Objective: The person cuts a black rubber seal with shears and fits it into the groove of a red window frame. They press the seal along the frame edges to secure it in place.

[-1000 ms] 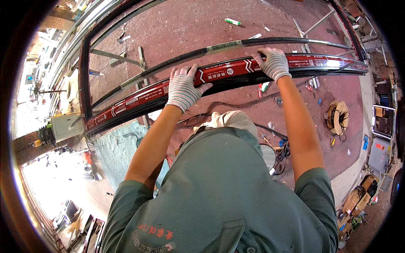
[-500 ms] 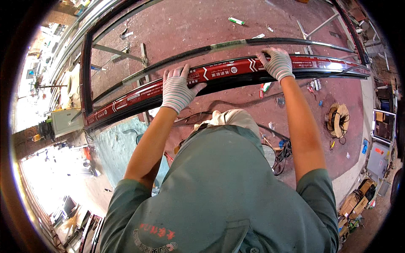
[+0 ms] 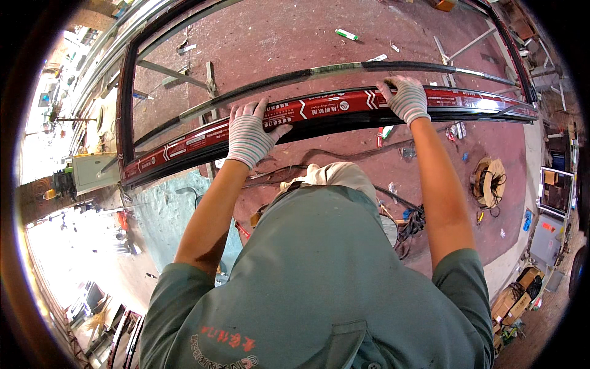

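A large dark window or door frame [image 3: 326,108] stretches across in front of me, its near rail covered in red printed film. My left hand [image 3: 251,134], in a striped knit glove with bare fingertips, grips that rail left of centre. Its fingers reach over the top and its thumb points right along the near side. Further right, my right hand [image 3: 407,99], gloved alike, is closed over the same rail, fingers on the far edge. The undersides of the rail are hidden from me. A thinner dark crossbar [image 3: 264,88] runs just beyond the near rail.
Grey metal support legs [image 3: 211,80] show under the frame. A coil [image 3: 490,183] and black cables [image 3: 413,222] lie on the reddish floor, with a green-and-white tube [image 3: 346,34] beyond. A pale metal box [image 3: 96,173] stands at left, cardboard boxes [image 3: 516,300] at lower right.
My left hand has shifted slightly left along the rail. My right hand keeps about the same place on it. The whole scene sits a little lower in view.
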Motion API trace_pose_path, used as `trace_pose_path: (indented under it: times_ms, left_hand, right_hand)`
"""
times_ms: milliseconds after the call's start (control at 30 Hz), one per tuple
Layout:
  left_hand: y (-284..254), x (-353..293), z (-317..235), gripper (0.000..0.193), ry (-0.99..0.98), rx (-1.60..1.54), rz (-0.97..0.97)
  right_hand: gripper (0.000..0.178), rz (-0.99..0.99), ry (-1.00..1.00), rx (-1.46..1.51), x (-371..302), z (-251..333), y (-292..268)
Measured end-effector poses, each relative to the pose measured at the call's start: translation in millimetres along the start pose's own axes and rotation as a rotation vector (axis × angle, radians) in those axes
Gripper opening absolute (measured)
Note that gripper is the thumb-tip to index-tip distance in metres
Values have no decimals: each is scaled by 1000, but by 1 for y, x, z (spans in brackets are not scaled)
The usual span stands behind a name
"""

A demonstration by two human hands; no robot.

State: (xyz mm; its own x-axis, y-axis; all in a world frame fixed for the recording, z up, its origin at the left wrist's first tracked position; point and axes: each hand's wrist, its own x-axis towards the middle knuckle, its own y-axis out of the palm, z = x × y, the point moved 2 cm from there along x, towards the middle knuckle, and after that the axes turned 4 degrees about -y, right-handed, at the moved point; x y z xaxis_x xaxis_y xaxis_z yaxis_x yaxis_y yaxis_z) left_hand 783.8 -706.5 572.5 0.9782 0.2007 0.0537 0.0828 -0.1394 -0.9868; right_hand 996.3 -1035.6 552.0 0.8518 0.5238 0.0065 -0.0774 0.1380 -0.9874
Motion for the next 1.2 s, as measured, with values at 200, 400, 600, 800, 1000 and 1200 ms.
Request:
trace_pose_path:
  times_ms: [200,400,600,800,1000,1200]
  left_hand:
    - [-2,1,-3,82,-41,50,55]
    - [5,5,-15,85,10,30,29]
    - [2,14,-33,86,-2,19,113]
    - [10,9,-26,81,17,-59,-38]
    - [4,2,-3,77,2,-5,-13]
    - [0,3,-4,79,-11,28,15]
  right_hand:
    - [54,-42,-15,-30,0,0,0]
    - [55,-44,-36,-30,0,2,1]
    - [57,-29,-30,-57,1,2,2]
    - [57,-16,-10,-54,1,2,-1]
    - [57,-8,-11,-51,2,0,3]
    - [59,5,-9,-60,2,4,-1]
